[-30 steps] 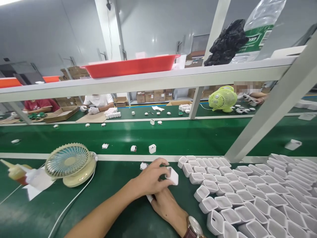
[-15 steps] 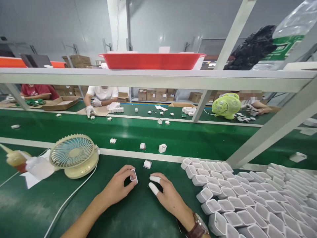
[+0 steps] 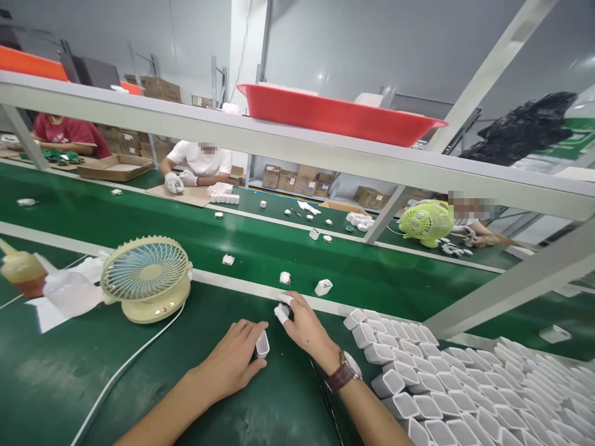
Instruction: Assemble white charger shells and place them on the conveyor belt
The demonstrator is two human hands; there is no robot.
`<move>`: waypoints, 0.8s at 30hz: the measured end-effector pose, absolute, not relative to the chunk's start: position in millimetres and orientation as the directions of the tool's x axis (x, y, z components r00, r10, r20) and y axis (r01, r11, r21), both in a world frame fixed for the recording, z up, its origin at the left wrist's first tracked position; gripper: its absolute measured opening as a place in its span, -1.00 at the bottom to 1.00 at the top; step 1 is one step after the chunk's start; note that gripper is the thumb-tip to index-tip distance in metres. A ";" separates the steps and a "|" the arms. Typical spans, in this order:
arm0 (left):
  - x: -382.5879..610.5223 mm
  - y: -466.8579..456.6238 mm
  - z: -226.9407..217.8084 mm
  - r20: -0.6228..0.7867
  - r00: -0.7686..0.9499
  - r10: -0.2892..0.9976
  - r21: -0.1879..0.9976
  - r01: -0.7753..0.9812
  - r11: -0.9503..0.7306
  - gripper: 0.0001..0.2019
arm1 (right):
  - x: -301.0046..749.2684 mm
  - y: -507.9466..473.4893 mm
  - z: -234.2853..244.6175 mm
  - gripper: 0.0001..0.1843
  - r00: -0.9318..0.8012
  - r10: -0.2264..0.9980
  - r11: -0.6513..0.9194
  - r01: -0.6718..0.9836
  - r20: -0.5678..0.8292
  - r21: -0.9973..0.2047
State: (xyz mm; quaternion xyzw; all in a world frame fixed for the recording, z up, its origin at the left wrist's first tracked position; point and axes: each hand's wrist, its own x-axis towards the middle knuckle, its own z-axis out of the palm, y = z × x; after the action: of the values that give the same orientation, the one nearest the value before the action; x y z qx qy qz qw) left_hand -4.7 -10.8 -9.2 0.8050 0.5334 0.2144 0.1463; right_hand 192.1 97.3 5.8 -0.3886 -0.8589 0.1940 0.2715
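Note:
My left hand (image 3: 235,362) rests on the green table, fingers curled round a small white plastic shell (image 3: 263,344). My right hand (image 3: 304,328), with white finger cots and a wristwatch, reaches forward to the white strip at the belt's near edge. Its fingertips close over a small white part (image 3: 281,308) that is mostly hidden. To the right, several open white shells (image 3: 418,371) stand in rows.
A cream desk fan (image 3: 146,279) with a white cable stands at the left, beside a glue bottle (image 3: 21,272). Small white parts (image 3: 323,287) ride the green conveyor (image 3: 139,226). Other people work on the far side. A shelf rail with a red tray (image 3: 334,114) crosses overhead.
My right hand has moved forward from the table to the small part at the belt's edge. My left hand kept the shell and drew slightly back. The view has tilted.

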 end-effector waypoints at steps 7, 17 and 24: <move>-2.8 -10.7 0.9 0.100 0.373 0.923 0.428 0.821 -0.378 -0.47 | 124.9 142.9 -2.0 -0.59 -0.658 0.698 0.695 0.527 0.282 -0.489; -5.7 -7.0 2.4 0.044 0.391 0.919 0.427 0.824 -0.372 -0.40 | 43.8 213.4 -23.5 -0.67 -0.625 0.728 0.674 0.578 0.282 -0.461; -6.9 -8.9 2.0 0.097 0.398 0.912 0.416 0.816 -0.400 -0.42 | 65.3 199.5 -12.9 -0.65 -0.617 0.745 0.643 0.561 0.255 -0.521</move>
State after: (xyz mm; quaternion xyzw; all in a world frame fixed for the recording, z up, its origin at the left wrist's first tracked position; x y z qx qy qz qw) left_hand -6.9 -8.9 2.0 0.8219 0.5258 0.1566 0.1529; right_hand 65.3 199.5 -12.9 -0.3723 -0.8768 0.1992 0.2303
